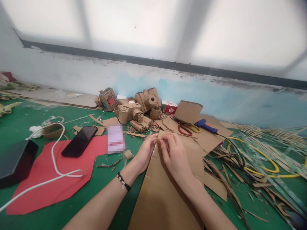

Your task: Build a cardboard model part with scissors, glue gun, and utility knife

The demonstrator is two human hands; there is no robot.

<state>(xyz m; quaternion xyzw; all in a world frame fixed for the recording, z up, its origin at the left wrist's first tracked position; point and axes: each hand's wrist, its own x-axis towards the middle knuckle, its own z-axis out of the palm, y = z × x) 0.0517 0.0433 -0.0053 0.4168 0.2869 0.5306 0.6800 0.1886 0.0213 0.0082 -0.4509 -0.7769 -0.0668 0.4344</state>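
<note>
A large sheet of brown cardboard [165,198] lies in front of me, its far left corner between my hands. My left hand [146,151] is closed on the sheet's left edge, with its fingertips partly hidden behind it. Bent over the same corner, my right hand [174,151] pinches the cardboard with thumb and fingers. Just beyond are scissors [188,128] with red and yellow handles, partly under a cardboard flap [188,111]. A blue glue gun [206,126] rests on another cardboard piece [220,129] to the right.
Several cardboard model cameras [129,111] stand by the wall. On the left are a black phone [79,141] on red paper [55,166], a white cable [54,156] and a black box [18,163]. Cardboard scraps [230,185] and a yellow cable [266,169] cover the right side.
</note>
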